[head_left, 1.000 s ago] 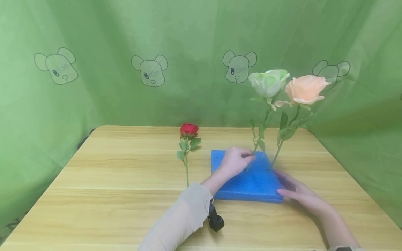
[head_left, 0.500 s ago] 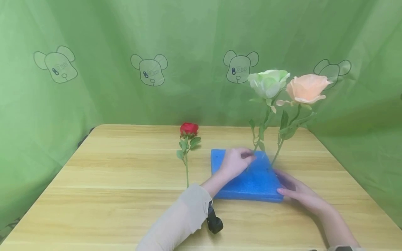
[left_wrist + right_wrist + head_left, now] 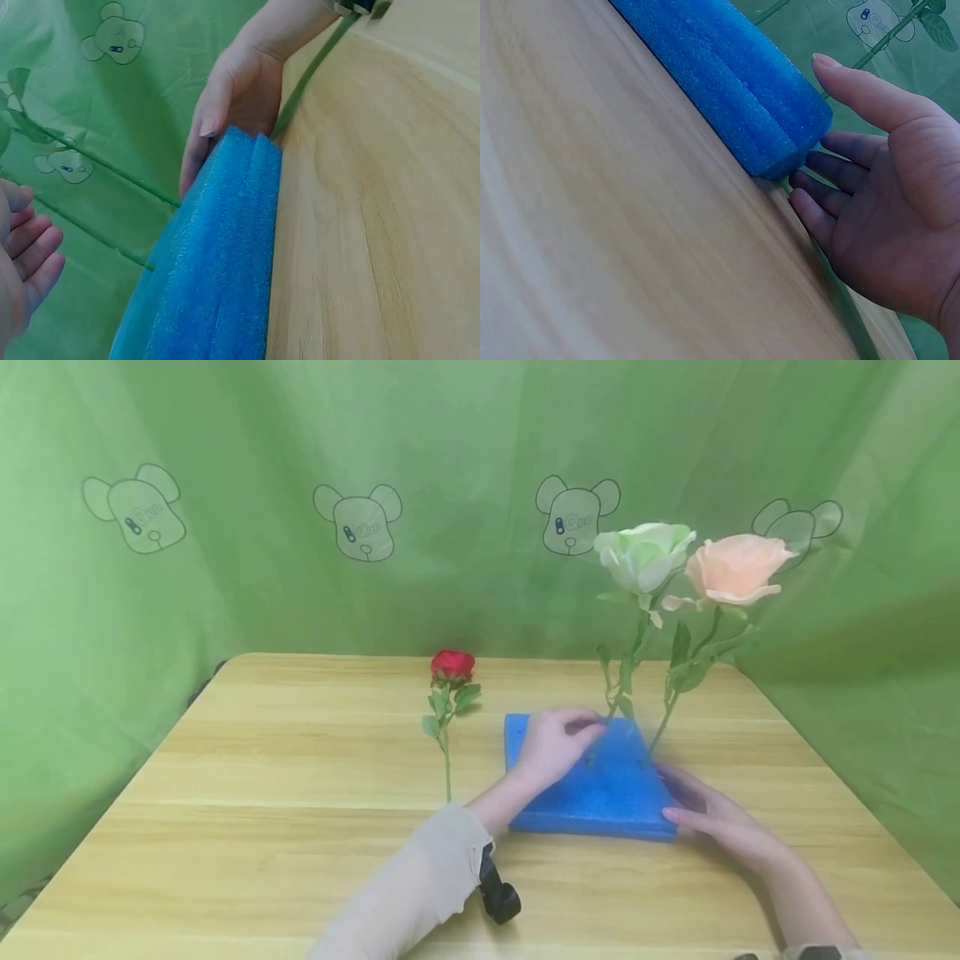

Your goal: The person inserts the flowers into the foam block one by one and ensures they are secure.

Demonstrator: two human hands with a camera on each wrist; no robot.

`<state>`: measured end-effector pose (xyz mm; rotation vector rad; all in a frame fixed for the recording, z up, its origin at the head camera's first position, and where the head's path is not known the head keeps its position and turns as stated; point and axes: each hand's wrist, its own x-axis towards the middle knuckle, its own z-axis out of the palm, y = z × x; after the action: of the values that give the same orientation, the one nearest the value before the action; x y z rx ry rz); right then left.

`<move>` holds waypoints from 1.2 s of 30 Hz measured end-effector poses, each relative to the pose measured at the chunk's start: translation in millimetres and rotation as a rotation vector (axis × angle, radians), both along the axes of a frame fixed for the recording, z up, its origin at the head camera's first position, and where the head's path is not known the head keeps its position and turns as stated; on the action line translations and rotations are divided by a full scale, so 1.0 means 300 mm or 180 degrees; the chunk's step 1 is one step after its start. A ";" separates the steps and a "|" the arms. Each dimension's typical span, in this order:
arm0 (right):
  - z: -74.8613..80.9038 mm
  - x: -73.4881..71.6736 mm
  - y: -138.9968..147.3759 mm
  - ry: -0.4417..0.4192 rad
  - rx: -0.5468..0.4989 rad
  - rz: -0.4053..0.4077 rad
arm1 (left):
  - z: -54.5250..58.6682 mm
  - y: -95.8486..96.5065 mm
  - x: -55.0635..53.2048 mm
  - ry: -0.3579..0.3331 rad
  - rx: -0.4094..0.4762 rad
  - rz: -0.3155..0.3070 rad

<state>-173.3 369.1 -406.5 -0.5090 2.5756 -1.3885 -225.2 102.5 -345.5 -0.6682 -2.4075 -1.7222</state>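
A blue foam block (image 3: 611, 806), layered along its side, lies on the table. Two artificial roses stand in it: a pale green-white rose (image 3: 647, 557) and a peach rose (image 3: 738, 570), both leaning to the right. Low on the green-white rose's stem (image 3: 626, 681), my left hand (image 3: 557, 747) pinches it between thumb and fingertips, above the foam. My right hand (image 3: 716, 818) rests against the block's right end; in the right wrist view its loosely bent fingers (image 3: 840, 172) touch the foam corner, and the thumb extends over the top.
A red rose (image 3: 452, 667) with a leafy stem lies on the wooden table (image 3: 262, 777), left of the foam. Green curtain cloth (image 3: 465, 552) with bear-head drawings hangs around the table. A black wrist device (image 3: 498, 893) hangs below the left sleeve.
My left wrist and sleeve have shifted slightly left, while the fingertips stay at the green-white rose's stem. The right hand, the foam and the roses hold their places.
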 end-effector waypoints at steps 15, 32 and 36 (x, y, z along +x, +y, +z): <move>0.002 0.001 0.002 -0.0037 -0.0001 -0.0006 | -0.018 -0.208 -0.046 -0.0281 0.0099 0.0473; -0.002 0.003 0.000 -0.0058 -0.0047 -0.0006 | -0.076 -0.458 -0.056 -0.0647 0.0293 0.0870; -0.003 0.002 0.001 -0.0048 -0.0066 -0.0004 | -0.099 -0.504 -0.049 -0.0770 0.0243 0.0963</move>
<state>-172.7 369.5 -407.3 -0.4982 2.5528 -1.4154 -239.8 -48.6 -375.2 -0.0805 -2.4193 -1.8389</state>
